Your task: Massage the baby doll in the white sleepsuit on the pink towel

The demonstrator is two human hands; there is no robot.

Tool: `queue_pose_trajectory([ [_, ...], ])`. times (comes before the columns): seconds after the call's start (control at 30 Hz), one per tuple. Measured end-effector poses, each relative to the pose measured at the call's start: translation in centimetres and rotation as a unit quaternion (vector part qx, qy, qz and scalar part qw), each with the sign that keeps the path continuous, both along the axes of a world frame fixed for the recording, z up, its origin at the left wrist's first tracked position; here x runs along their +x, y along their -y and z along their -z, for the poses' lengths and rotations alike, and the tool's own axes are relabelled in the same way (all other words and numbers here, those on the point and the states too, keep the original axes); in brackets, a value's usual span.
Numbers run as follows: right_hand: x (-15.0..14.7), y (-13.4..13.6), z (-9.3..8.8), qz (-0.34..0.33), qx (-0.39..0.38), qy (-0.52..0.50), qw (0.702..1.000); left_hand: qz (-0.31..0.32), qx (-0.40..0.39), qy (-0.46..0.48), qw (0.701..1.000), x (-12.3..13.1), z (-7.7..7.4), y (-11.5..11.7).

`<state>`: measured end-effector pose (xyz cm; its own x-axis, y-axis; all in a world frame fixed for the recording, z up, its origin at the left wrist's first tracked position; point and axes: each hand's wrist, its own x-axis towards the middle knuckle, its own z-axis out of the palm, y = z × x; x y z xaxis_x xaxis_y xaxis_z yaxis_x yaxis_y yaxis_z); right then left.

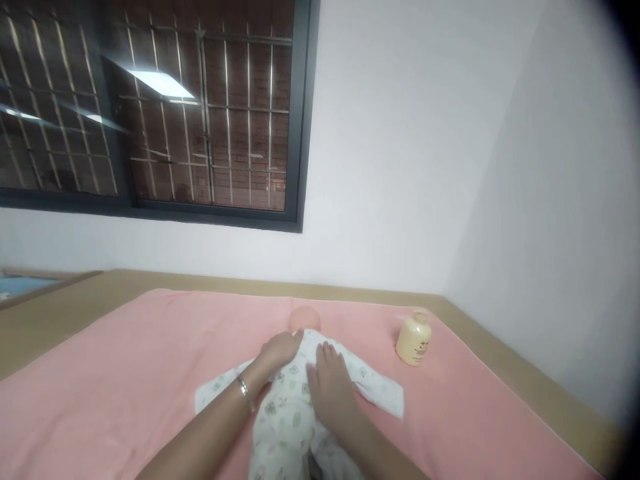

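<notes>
A doll (pixel 305 319) lies on its back on the pink sheet, its round head pointing away from me. It wears a white printed romper (pixel 287 407), with both sleeves spread out to the sides. My left hand (pixel 283 348), below a wrist with a silver bracelet (pixel 245 391), is curled at the romper's collar on the left shoulder, its fingertips partly hidden. My right hand (pixel 331 385) rests flat on the chest of the romper, fingers stretched out. A dark object that I cannot make out shows between the romper's legs at the bottom edge.
A cream-yellow bottle (pixel 414 340) stands on the pink sheet (pixel 165 360) to the right of the doll. The sheet covers a tan table surface (pixel 115 287) that meets white walls at the back and right. A barred window (pixel 210 120) is at upper left.
</notes>
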<state>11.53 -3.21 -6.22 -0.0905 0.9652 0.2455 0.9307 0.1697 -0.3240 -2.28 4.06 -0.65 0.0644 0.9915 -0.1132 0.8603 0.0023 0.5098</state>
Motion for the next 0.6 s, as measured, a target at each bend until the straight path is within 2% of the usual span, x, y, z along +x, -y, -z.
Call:
queue_pose_trajectory([
  [0.1,0.8,-3.4,-1.8,0.035,-0.027,-0.006,0.999,-0.003,-0.004,-0.014,1.0,0.2,0.9,-0.5],
  [0.2,1.5,-6.5,-3.4,0.056,-0.129,-0.034,0.989,-0.017,0.009,-0.024,1.0,0.2,1.6,-0.8],
  [0.27,1.7,-7.6,-3.8,0.062,-0.182,-0.063,0.979,-0.023,0.014,-0.021,0.999,0.1,2.0,-1.0],
  [0.43,1.8,-8.4,-2.8,0.073,-0.17,-0.095,0.978,-0.025,0.028,0.004,0.999,-0.2,2.9,-1.3],
  [0.6,1.7,-8.7,-1.6,0.101,-0.137,-0.08,0.982,-0.025,0.052,0.007,0.998,-0.7,4.2,-1.9],
])
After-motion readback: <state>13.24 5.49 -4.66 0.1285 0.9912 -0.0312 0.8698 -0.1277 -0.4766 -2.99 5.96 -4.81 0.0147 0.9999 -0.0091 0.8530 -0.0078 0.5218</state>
